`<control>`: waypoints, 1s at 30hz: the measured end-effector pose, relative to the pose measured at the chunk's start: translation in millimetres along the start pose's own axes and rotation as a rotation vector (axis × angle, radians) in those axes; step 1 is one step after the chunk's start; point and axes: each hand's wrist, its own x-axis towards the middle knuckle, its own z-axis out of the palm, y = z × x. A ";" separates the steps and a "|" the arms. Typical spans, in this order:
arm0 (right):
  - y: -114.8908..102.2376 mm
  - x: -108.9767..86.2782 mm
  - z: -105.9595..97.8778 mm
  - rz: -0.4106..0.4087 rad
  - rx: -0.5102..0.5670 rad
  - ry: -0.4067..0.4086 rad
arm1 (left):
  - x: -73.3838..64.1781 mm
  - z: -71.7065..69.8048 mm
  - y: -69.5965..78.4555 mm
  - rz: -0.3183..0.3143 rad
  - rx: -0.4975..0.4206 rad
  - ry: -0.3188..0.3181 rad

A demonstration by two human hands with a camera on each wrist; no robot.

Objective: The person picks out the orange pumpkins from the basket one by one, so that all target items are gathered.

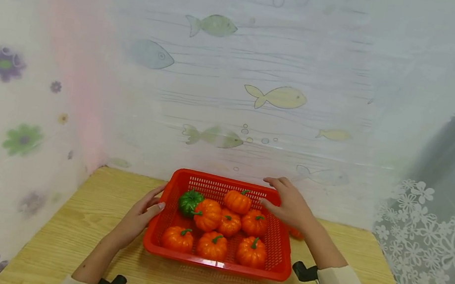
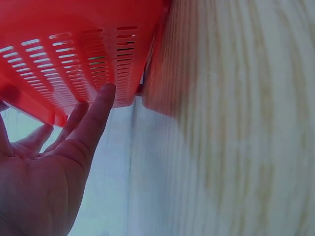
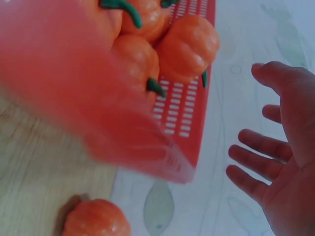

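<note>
A red plastic basket with slotted walls holds several small orange toy pumpkins with green stems. One green pumpkin lies at its left. My left hand is at the basket's left end, thumb at the rim and fingers fairly straight along the outer wall, as the left wrist view shows. Above the back right corner, my right hand hovers with spread, loosely bent fingers and nothing in it. Outside the basket's right end, another orange pumpkin sits on the table, mostly hidden in the head view.
The basket stands on a light wood-grain table. Behind it rises a wall covering printed with fish. A flowered covering hangs at the left, and a grey one with white flowers at the right.
</note>
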 end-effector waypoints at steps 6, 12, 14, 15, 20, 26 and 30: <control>-14.2 13.3 4.5 -0.005 -0.015 -0.085 | -0.3 0.5 0.8 -0.008 -0.005 0.003; -19.9 24.5 13.5 -0.021 -0.029 -0.174 | -0.9 -0.5 1.6 -0.011 -0.002 0.001; -21.4 27.9 16.4 -0.033 -0.037 -0.202 | -0.8 -0.7 1.8 -0.010 0.002 -0.002; -21.9 29.5 18.0 -0.037 -0.042 -0.215 | -0.6 -0.9 1.8 -0.010 0.003 -0.003; -25.9 35.5 25.5 -0.006 -0.060 -0.274 | -0.2 -0.9 2.0 -0.013 -0.004 -0.001; -28.1 39.4 34.9 0.041 -0.090 -0.339 | -0.2 -0.6 1.2 -0.022 -0.026 -0.005; -28.4 42.7 42.7 0.020 -0.107 -0.365 | 0.1 -0.9 0.5 -0.026 -0.023 0.000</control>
